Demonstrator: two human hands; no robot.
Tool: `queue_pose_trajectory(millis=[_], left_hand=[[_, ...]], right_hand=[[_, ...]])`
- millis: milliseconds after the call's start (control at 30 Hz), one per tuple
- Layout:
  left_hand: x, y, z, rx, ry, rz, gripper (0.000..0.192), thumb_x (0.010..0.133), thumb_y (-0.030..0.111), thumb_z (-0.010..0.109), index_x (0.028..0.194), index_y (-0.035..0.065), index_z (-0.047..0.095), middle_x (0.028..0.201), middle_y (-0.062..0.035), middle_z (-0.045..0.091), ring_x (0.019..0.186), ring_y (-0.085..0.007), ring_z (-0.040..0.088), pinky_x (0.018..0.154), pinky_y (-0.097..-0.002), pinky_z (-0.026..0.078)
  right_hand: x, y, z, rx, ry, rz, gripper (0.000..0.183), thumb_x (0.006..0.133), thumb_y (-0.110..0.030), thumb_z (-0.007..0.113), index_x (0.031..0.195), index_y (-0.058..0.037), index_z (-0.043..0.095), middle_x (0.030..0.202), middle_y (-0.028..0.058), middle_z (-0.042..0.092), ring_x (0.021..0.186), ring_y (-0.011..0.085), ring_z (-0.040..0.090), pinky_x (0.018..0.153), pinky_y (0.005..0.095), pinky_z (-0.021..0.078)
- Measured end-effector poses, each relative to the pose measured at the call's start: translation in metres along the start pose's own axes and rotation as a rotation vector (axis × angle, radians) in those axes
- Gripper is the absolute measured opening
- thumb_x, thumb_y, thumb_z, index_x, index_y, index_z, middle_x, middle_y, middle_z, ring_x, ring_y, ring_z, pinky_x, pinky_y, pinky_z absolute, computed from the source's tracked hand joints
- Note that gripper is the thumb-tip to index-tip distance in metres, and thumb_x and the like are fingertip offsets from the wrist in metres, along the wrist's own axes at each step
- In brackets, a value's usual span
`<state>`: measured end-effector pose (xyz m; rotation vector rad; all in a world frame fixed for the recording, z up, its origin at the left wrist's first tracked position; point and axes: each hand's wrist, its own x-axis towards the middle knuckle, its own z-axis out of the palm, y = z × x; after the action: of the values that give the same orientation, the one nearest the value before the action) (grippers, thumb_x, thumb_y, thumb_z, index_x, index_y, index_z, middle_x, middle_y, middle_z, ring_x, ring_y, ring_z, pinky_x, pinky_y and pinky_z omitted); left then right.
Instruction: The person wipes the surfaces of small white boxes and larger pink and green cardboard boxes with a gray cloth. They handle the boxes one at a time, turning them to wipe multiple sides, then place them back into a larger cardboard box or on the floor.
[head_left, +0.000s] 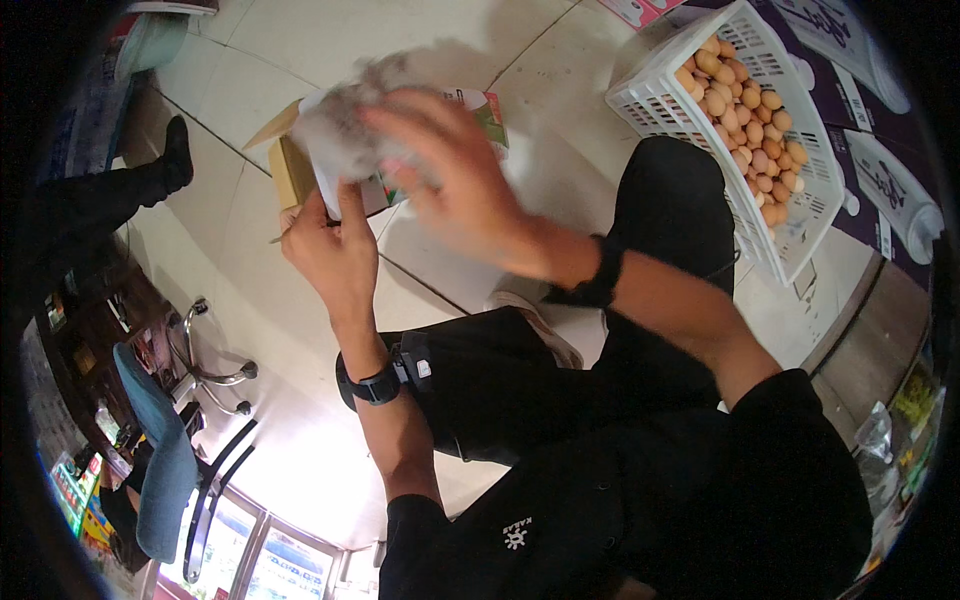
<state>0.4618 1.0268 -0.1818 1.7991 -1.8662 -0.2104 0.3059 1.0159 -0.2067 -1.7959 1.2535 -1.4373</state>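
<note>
An open cardboard box (289, 176) with printed sides sits on the tiled floor in front of me. My left hand (330, 244) pinches the near edge of it, thumb and fingers on a flap. Over the box, my right hand (457, 180) is smeared by motion, its fingers partly spread. A blurred grey-white mass (345, 124) lies at the right fingertips, above the box opening. What it is made of is unclear, and whether the right hand grips it cannot be told. The mass hides much of the box's inside.
A white plastic crate (656, 112) of brown eggs (750, 112) stands to the right, tilted in view, beside purple cartons (840, 97). At the left are another person's leg (112, 187) and a blue swivel chair (161, 465). My bent knee (675, 195) is close to the crate.
</note>
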Motion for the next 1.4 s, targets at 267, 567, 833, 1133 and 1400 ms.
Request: queue_pose_trajectory(millis=[267,567,833,1133,1400], left_hand=[[-0.003,-0.062,-0.016,-0.530,0.115,-0.386,0.035,0.103,0.026,0.066,0.104,-0.0065,0.077,0.089,-0.0074,0.075,0.079,-0.0113,0.061,0.074,-0.0278,0.048],[0.001,-0.062,-0.022,-0.460,0.068,-0.287,0.037,0.104,0.027,0.064,0.100,-0.0071,0.075,0.079,-0.0026,0.067,0.074,-0.0099,0.053,0.068,-0.0282,0.044],[-0.002,-0.078,-0.023,-0.525,0.037,-0.355,0.036,0.104,0.028,0.064,0.104,-0.0071,0.075,0.080,-0.0025,0.066,0.075,-0.0097,0.052,0.068,-0.0285,0.043],[-0.012,-0.106,-0.028,-0.636,0.095,-0.464,0.033,0.104,0.025,0.066,0.107,-0.0062,0.076,0.090,-0.0039,0.072,0.081,-0.0100,0.059,0.077,-0.0270,0.047],[-0.003,-0.088,-0.023,-0.605,0.044,-0.445,0.035,0.103,0.026,0.066,0.103,-0.0079,0.075,0.085,-0.0038,0.070,0.077,-0.0089,0.056,0.072,-0.0275,0.045]], right_hand=[[-0.032,0.103,0.038,-0.382,-0.073,0.189,0.037,0.086,-0.008,0.066,0.123,-0.0059,0.069,0.130,0.0109,0.065,0.120,0.0367,0.056,0.101,0.0482,0.0452],[-0.016,0.118,0.039,-0.312,-0.186,0.190,0.035,0.086,-0.008,0.068,0.120,-0.0084,0.072,0.123,0.0107,0.068,0.115,0.0370,0.058,0.099,0.0478,0.0466],[0.011,0.013,0.059,-0.227,-0.249,-0.112,0.043,0.088,-0.010,0.069,0.131,-0.0130,0.069,0.131,0.0051,0.066,0.119,0.0358,0.056,0.103,0.0489,0.0445],[-0.005,0.162,0.049,-0.447,-0.233,0.174,0.035,0.094,-0.015,0.062,0.127,-0.0083,0.070,0.132,0.0108,0.067,0.120,0.0372,0.060,0.106,0.0479,0.0465],[-0.010,0.208,0.023,-0.468,-0.309,0.529,0.031,0.094,-0.018,0.060,0.121,-0.0059,0.069,0.118,0.0180,0.069,0.115,0.0386,0.063,0.102,0.0514,0.0474]])
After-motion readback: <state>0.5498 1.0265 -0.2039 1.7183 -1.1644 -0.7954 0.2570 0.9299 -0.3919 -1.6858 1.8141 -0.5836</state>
